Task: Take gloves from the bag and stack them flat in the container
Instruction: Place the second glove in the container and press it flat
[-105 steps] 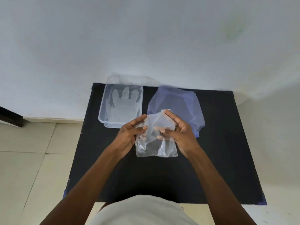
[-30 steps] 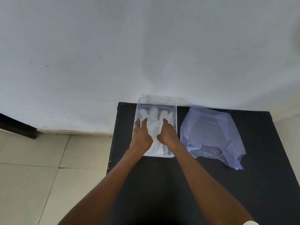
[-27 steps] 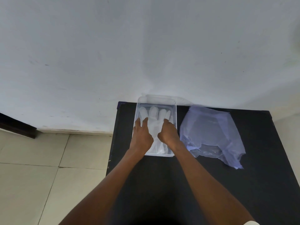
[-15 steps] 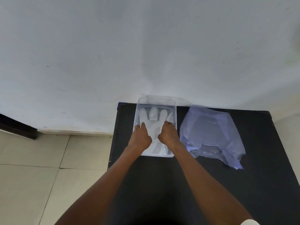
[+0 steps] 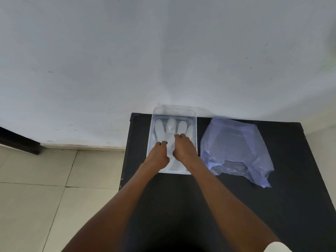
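Two bare forearms stretch forward over the black surface (image 5: 181, 206); the left hand (image 5: 157, 155) and right hand (image 5: 184, 149), fingers curled under, gripping nothing, press a translucent glove (image 5: 170, 142) flat inside the clear container (image 5: 149, 142), the bluish bag (image 5: 234, 148) just beside it; no readable writing

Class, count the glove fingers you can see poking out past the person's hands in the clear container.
4, side by side at the container's far end, beyond the left hand and right hand. The top glove's thumb and lower layers may be hidden.
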